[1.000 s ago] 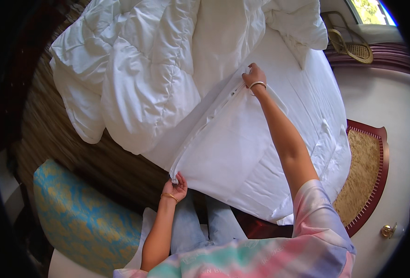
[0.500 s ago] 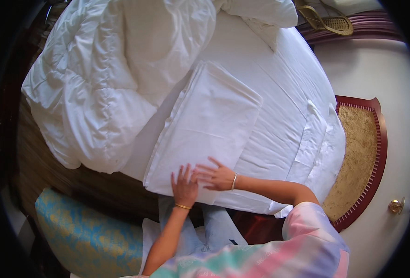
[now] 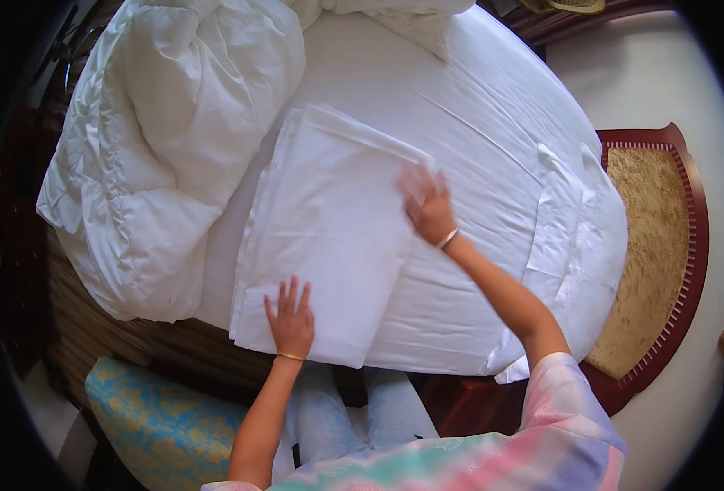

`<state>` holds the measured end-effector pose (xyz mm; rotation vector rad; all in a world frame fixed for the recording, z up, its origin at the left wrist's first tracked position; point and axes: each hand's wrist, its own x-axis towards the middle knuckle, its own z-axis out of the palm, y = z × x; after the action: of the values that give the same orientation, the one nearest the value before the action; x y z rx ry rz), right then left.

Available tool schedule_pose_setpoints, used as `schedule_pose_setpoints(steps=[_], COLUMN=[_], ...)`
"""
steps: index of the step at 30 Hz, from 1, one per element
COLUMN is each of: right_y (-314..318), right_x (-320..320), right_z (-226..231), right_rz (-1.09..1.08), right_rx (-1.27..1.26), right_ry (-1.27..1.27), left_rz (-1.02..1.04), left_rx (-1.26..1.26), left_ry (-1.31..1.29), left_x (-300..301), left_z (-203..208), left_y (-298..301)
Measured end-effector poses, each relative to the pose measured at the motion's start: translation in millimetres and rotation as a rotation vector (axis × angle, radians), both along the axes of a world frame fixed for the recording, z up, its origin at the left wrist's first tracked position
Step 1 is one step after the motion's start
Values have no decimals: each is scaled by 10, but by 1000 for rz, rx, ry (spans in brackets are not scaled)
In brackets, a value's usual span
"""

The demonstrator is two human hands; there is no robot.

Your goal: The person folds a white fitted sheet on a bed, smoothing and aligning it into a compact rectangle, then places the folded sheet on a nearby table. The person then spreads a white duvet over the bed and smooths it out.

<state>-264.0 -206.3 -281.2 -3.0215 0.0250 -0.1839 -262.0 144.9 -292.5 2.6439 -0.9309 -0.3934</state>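
A folded white sheet (image 3: 329,221) lies on the bed in several layers, its near edge at the bed's front. Flat on its near left part rests my left hand (image 3: 292,322), fingers spread. My right hand (image 3: 429,203) is at the sheet's far right edge, fingers stretched out and smeared by motion; whether it touches the cloth I cannot tell. Neither hand grips anything. Beneath the folded sheet is a white fitted bed surface (image 3: 476,245), wrinkled on the right.
A bunched white duvet (image 3: 157,147) covers the bed's left side. On the right stands a red-framed headboard with a tan padded panel (image 3: 644,245). Near left is a blue and gold patterned seat (image 3: 165,425). White pillowcase-like cloth (image 3: 554,221) lies by the headboard.
My right hand has moved away from the left hand, out to the sheet's far right edge. My left hand has shifted slightly left and stays flat on the cloth. The view has shifted.
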Motion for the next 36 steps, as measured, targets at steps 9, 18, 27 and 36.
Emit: schedule_pose_setpoints(steps=[9, 18, 27, 36], right_y=[-569, 336, 390, -428], right_x=[227, 594, 2020, 1025], right_z=[-601, -182, -793, -319], right_rz=[71, 197, 319, -552], right_rx=[11, 63, 294, 273], right_ry=[99, -109, 45, -366], left_rz=[-159, 0, 177, 1398], left_rx=[102, -52, 130, -686], left_ry=[-380, -126, -105, 370], left_x=[1585, 371, -63, -1093], left_z=[-392, -131, -368, -430], left_y=[-486, 120, 801, 867])
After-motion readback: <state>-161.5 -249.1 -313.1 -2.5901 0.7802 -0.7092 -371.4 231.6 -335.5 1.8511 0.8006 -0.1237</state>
